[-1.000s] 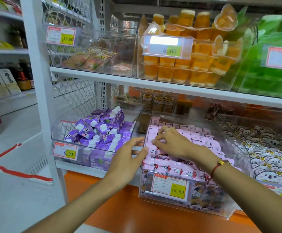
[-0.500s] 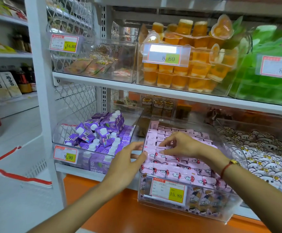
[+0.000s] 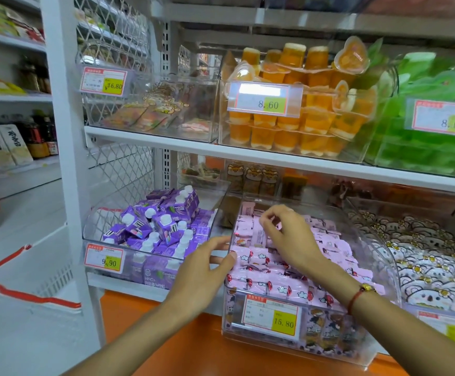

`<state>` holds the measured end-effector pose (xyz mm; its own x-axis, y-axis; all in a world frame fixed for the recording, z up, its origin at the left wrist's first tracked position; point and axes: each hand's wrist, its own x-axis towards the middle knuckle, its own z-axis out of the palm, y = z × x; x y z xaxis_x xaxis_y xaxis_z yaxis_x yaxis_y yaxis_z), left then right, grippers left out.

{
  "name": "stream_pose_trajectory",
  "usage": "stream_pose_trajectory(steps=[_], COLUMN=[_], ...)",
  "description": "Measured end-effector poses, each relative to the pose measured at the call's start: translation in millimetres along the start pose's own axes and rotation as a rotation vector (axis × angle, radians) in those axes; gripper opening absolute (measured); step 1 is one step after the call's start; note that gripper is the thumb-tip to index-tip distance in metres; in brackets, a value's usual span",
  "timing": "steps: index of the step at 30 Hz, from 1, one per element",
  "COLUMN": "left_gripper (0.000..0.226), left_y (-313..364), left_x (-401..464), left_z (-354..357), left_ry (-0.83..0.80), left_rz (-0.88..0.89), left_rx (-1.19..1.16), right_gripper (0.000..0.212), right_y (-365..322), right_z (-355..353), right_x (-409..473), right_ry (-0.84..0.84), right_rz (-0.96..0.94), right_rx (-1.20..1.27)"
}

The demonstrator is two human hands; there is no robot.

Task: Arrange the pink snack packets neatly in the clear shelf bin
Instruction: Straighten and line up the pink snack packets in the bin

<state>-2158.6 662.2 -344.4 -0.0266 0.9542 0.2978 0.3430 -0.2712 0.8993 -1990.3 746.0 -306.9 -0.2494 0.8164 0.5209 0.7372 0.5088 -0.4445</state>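
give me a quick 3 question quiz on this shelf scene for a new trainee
1. True or false: the left hand rests against the left wall of the clear plastic shelf bin that holds the pink snack packets.
2. Which price shows on the yellow tag at the front of that bin? A) 9.90 B) 15.80 C) 8.60
3. Fill in: the bin directly to the left holds small ______ drink cartons with white caps.

Key
1. True; its fingers lie along the bin's left edge.
2. B
3. purple

Extra note: the right hand is over the packets inside the bin, fingers curled at the back rows.
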Motion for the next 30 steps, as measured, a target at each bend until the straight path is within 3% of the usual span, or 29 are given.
stream_pose_trajectory(steps=[4, 7, 9, 11, 14, 16, 18, 20, 22, 24, 26, 28, 30], left_gripper=[0.024, 0.026, 0.04, 0.063, 0.076, 0.068, 0.057, 0.047, 0.039, 0.04, 0.044, 0.043, 0.039], left_y=[0, -1, -1, 3, 18, 25, 31, 37, 44, 48, 50, 52, 52], left_x=[0, 2, 1, -2, -2, -1, -3, -7, -9, -10, -11, -12, -11], left_z=[0, 2, 3, 3, 3, 3, 2, 3, 6, 9, 10, 9, 8], left_ry=[0.009, 0.041, 0.087, 0.154, 0.146, 0.149, 0.17, 0.157, 0.133, 0.125, 0.122, 0.122, 0.136], left_rz=[-0.013, -0.035, -0.017, 0.143, 0.463, 0.608, 0.645, 0.549, 0.301, 0.066, -0.045, -0.061, -0.032], left_rx=[0.027, 0.067, 0.127, 0.196, 0.31, 0.388, 0.358, 0.22, -0.028, -0.232, -0.268, -0.256, -0.239], right_gripper=[0.008, 0.009, 0.01, 0.011, 0.014, 0.014, 0.018, 0.023, 0.026, 0.019, 0.009, 0.011, 0.035], right_y=[-9, -16, -20, -24, -30, -32, -34, -34, -33, -33, -37, -40, -40], right_z=[-16, -31, -39, -46, -50, -49, -49, -52, -56, -57, -60, -61, -60], right_x=[-6, -8, -14, -22, -33, -38, -42, -43, -44, -46, -51, -54, -56], right_ry=[0.359, 0.401, 0.464, 0.521, 0.405, 0.31, 0.248, 0.194, 0.183, 0.275, 0.32, 0.173, -0.081], right_rz=[-0.055, -0.08, -0.063, 0.029, 0.285, 0.41, 0.471, 0.51, 0.507, 0.395, 0.185, 0.0, -0.123], right_rx=[0.172, 0.181, 0.236, 0.408, 0.762, 0.904, 0.99, 1.031, 0.953, 0.719, 0.54, 0.432, 0.333])
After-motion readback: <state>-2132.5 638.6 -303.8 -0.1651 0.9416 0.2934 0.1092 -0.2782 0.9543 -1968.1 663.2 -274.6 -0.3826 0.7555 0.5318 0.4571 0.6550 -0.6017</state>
